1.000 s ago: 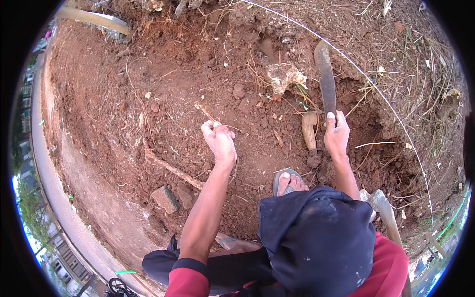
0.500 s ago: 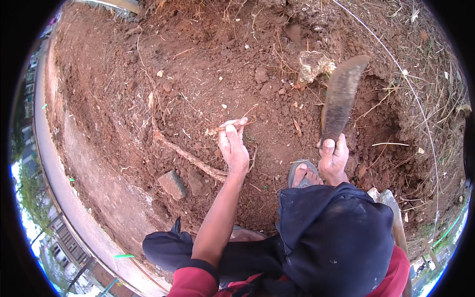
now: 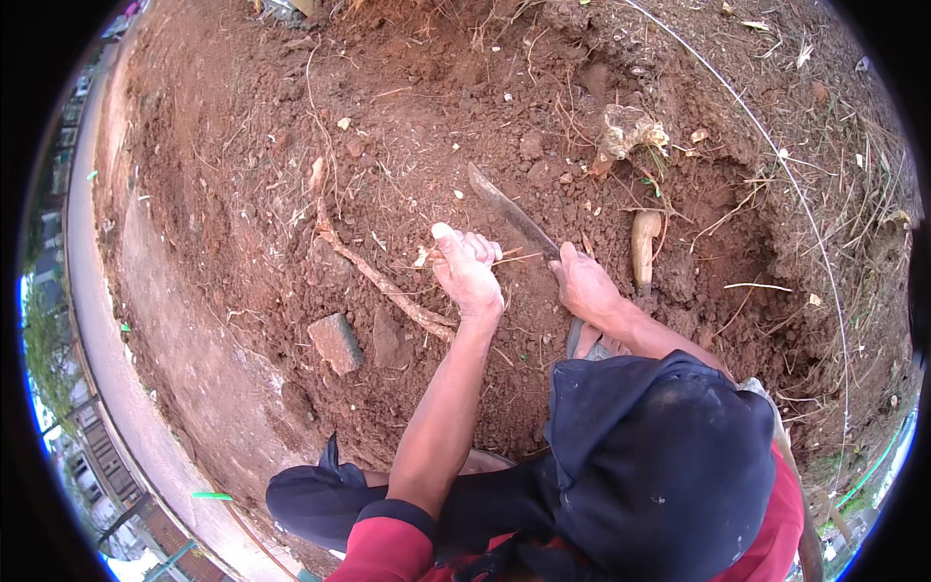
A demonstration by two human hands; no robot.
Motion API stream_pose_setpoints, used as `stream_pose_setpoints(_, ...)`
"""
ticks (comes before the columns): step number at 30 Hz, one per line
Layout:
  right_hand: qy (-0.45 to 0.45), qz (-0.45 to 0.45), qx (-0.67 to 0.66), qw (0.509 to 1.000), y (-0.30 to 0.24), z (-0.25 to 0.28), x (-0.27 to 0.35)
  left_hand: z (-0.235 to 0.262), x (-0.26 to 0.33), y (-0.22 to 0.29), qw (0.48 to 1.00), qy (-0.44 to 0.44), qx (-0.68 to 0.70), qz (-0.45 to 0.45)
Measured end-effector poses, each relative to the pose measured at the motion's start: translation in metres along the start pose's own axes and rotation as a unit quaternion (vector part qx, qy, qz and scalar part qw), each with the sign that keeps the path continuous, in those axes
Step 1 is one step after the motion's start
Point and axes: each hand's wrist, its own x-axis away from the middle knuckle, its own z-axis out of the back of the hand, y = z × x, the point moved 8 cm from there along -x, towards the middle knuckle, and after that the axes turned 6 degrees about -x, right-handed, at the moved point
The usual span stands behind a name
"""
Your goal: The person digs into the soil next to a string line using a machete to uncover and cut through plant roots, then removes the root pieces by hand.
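My left hand [image 3: 470,279] is closed around a short piece of root [image 3: 425,257], whose ends stick out on both sides of the fist. Just to its right, my right hand [image 3: 590,289] grips the handle of a machete [image 3: 514,211]. The dark, worn blade slants up and to the left, its tip beyond my left hand and apart from it. Most of the handle is hidden by my fingers. A longer root [image 3: 383,286] lies on the reddish soil left of my left wrist. Beyond my right hand, a smooth wooden piece [image 3: 644,252] rests in the dirt.
A grey-brown block [image 3: 337,343] lies left of my left forearm. A cut stump [image 3: 626,136] stands at the far right, beside a dug hollow [image 3: 718,213]. A white string [image 3: 747,107] runs along the right. My sandalled foot [image 3: 588,341] is below my right hand.
My right hand has swung the machete leftward toward my left hand, uncovering the wooden piece on the ground. My left hand has turned, still holding the root piece.
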Motion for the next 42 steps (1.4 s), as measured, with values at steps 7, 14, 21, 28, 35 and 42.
stream_pose_setpoints(7, 0.245, 0.047, -0.121, 0.961, -0.044, 0.114, -0.008, 0.081, -0.029, 0.153, 0.828, 0.221, -0.513, -0.060)
stream_pose_setpoints(14, 0.001, 0.054, -0.017, 0.998, -0.034, 0.007, -0.018, 0.127, -0.033, 0.223, 0.568, 0.264, -0.780, -0.015)
stream_pose_setpoints(21, 0.083, 0.020, -0.082, 0.993, 0.008, 0.039, 0.033, -0.098, -0.022, 0.118, 0.662, -0.153, -0.699, -0.225)
stream_pose_setpoints(28, 0.431, 0.020, -0.162, 0.887, 0.084, 0.080, 0.115, -0.245, -0.038, 0.007, 0.649, -0.324, -0.659, -0.199)
stream_pose_setpoints(35, 0.560, -0.057, -0.218, 0.797, 0.141, 0.100, 0.138, -0.290, -0.050, -0.035, 0.582, -0.300, -0.751, -0.082)
stream_pose_setpoints(42, 0.501, -0.039, -0.304, 0.809, 0.122, 0.073, 0.102, -0.303, -0.064, -0.068, 0.587, -0.300, -0.748, -0.074)
